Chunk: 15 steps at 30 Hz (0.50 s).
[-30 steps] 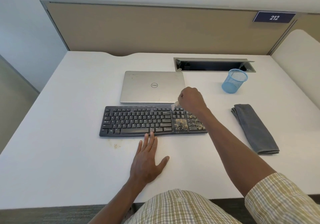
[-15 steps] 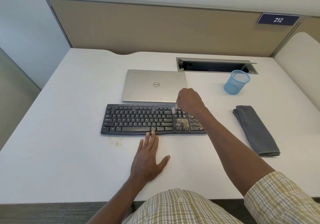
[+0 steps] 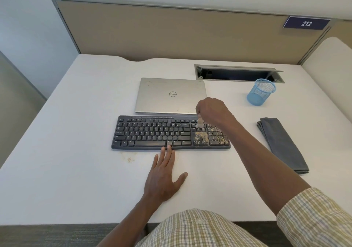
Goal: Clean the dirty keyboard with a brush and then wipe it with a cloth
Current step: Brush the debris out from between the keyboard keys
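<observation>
The dirty keyboard [image 3: 170, 133] lies on the white desk [image 3: 76, 170], just in front of a closed silver laptop [image 3: 170, 95]. Tan crumbs [image 3: 200, 135] are seen thickest between the main keys and the number pad, with more scattered over the pad itself. A small brush [image 3: 200, 123] is held in the right hand [image 3: 212, 111], its pale bristles set down on the keys above the crumb patch.

Several risks can be judged from here. If the strokes are made too briskly, the grit may be flicked up onto the laptop lid or driven down between the keys rather than swept off the edge. A small speck of debris [image 3: 130, 159] is already seen on the desk near the front edge, so the surface may be left dirty unless it is also cleared. If the wiping is begun before the crumbs are gone, they may be smeared or pressed in by the grey cloth [image 3: 282, 143], which lies folded well apart to the right, untouched.

The right fingers are curled tightly around the brush handle, which is mostly hidden by the fist. The left hand [image 3: 163, 178] is laid flat on the desk, fingers spread narrowly and extended, nothing held; its fingertips [image 3: 168, 148] are pressed against the front edge of the keyboard, apparently to steady it
</observation>
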### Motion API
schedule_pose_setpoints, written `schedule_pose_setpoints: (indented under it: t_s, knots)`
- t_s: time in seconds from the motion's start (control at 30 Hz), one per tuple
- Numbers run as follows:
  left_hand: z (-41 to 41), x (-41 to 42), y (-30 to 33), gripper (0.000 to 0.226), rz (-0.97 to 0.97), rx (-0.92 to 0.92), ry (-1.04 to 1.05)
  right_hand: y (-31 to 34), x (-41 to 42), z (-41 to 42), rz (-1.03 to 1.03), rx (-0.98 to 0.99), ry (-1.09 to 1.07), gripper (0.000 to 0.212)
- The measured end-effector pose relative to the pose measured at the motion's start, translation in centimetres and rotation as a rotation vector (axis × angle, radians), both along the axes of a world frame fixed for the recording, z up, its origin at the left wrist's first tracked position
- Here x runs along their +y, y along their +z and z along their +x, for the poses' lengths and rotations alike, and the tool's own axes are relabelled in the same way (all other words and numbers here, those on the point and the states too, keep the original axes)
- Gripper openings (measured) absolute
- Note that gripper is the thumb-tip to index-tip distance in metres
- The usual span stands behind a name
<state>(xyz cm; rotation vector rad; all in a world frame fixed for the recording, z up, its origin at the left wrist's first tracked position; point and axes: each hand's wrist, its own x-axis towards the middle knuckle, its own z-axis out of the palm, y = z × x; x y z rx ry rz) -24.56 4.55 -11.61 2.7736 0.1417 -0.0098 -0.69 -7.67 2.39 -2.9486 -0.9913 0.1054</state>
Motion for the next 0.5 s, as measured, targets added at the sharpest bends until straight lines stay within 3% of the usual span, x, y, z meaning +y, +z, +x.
schedule_pose_setpoints:
  t_s: [0.13,0.27,0.4,0.5]
  knots:
    - [-0.1,0.0,0.0,0.092,-0.001,0.002,0.001,0.1,0.8,-0.6,0.003,0.014,0.085,0.018]
    - [-0.1,0.0,-0.1,0.092,-0.002,-0.003,0.0,0.2,0.4,-0.5,-0.09,-0.051,0.027,0.022]
    - [0.0,0.1,-0.2,0.092,-0.004,-0.007,0.003,0.6,0.8,-0.7,-0.027,0.02,0.076,0.017]
    - [0.0,0.0,-0.3,0.092,-0.003,-0.011,0.0,0.3,-0.4,-0.8,-0.078,-0.037,0.039,0.019]
